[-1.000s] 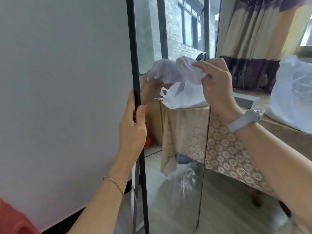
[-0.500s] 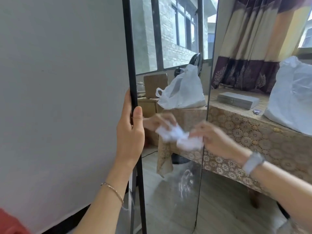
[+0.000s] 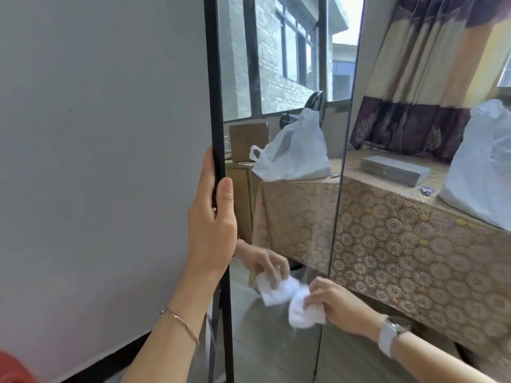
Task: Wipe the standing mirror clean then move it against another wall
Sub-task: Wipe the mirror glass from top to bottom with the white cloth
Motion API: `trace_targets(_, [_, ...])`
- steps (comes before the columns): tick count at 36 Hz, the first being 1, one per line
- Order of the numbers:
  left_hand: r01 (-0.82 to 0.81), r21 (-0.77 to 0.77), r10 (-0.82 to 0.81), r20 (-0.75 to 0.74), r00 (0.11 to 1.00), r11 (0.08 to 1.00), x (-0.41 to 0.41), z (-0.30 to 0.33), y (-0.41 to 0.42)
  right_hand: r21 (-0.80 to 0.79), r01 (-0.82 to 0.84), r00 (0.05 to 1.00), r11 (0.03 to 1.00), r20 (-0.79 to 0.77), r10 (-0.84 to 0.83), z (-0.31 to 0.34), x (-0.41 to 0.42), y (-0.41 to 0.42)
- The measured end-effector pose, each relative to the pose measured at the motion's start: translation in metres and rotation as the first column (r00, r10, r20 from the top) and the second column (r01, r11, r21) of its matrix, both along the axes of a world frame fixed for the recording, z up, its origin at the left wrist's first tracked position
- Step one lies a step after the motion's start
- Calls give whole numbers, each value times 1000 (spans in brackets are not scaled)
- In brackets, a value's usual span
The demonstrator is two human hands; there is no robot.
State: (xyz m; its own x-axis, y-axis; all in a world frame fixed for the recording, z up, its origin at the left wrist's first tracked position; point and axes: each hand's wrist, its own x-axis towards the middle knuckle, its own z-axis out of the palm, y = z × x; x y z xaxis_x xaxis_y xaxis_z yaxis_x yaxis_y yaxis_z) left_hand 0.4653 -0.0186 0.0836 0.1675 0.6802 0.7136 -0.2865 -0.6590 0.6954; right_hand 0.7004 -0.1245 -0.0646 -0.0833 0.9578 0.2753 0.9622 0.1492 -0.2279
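Change: right hand (image 3: pixel 341 305) is working lower than a second ago, when it was up near eye level; now it is rubbing the lower part of the glass, while the left hand (image 3: pixel 213 225) is staying where it was.
Right grip: fingers are bunching round a white cloth (image 3: pixel 304 308) and pressing it onto the glass near the mirror's right edge.
Left grip: thumb in front and fingers behind are clasping the black left edge of the mirror (image 3: pixel 276 78), steadying it.
Mirror place: it is standing upright beside the grey wall (image 3: pixel 96 134), its foot out of view.
Done: wiping is looking well under way.
Left: the bottom strip, then carrying it to another wall; the table (image 3: pixel 414 244) is standing close on the right.
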Motion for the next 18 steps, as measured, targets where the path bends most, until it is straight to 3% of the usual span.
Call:
trace_targets(2, [-10,7,10,6,1000,1000,0,1,0,-80,173,981,982,100,-165,2,15,-4])
trace_targets(4, [-14,1,14,12,1000,1000,0,2,-2,1,231,972,973,28,-231,35,21,1])
trace_targets(7, [-17,4,17,8,1000,1000,3,2,-3,264,303,924,916,-315,-215,107,24,10])
trace_targets(11, [-31,11,31,-3,999,999,6,3,-4,632,454,891,628,-346,-296,195,23,27])
trace_targets(14, [-41,10,41,-15,999,999,7,3,-5,739,507,862,444,-435,-260,218,20,40])
trace_targets(16, [-41,7,41,-11,999,999,6,3,-4,718,473,881,510,-376,-288,203,18,46])
trace_targets(18, [-48,3,48,1,999,999,6,2,-4,589,467,884,659,-315,-345,163,14,45])
